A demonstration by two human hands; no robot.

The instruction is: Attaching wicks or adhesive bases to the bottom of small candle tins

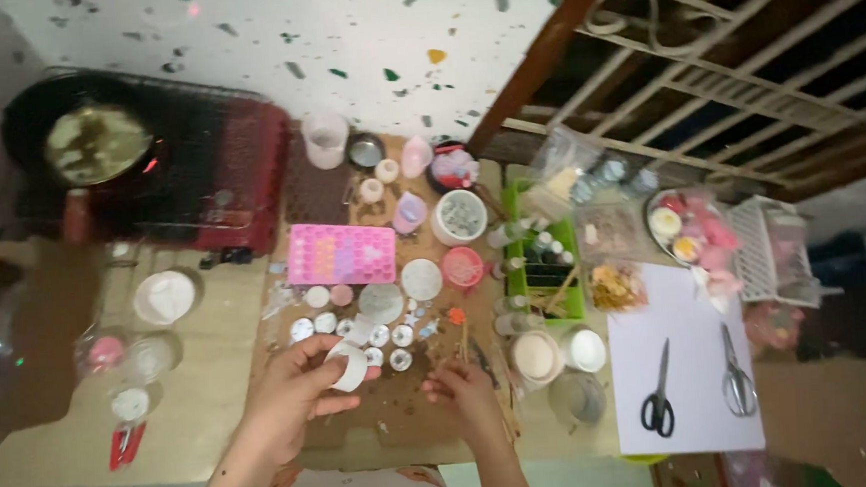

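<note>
My left hand (pixel 297 392) holds a small white ring-shaped mould (pixel 348 366) between thumb and fingers above a brown work board (pixel 394 416). My right hand (pixel 465 392) rests on the board just to the right, fingers curled down, pinching something too small to make out. In front of both hands lie several small round white and clear moulds (pixel 383 332). Further back sits a pink silicone mould tray (pixel 341 253), a white round disc (pixel 421 279) and a pink cup (pixel 463 266).
A red portable stove with a pot (pixel 96 144) stands at the back left. A green tray of small bottles (pixel 545 267) sits right of the board. Two scissors (pixel 657 390) (pixel 736 375) lie on white paper (pixel 682 308). A white basket (pixel 774 248) stands far right.
</note>
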